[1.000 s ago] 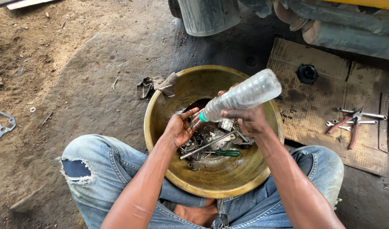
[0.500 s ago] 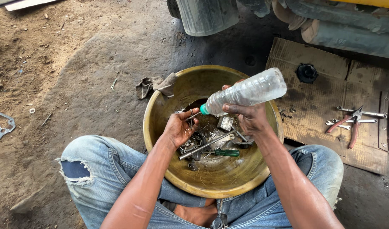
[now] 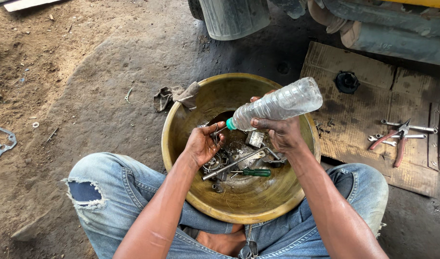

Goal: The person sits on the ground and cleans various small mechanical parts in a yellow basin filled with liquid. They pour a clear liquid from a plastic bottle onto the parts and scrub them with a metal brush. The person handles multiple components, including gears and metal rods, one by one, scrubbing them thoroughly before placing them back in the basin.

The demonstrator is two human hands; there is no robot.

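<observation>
Our right hand (image 3: 282, 134) wraps its fingers round the middle of the clear plastic bottle (image 3: 277, 104), tilted over the brass basin (image 3: 181, 120), light and likely crushable, while our left hand (image 3: 203, 144) pinches a small metal part (image 3: 219, 130) at its mouth.
</observation>
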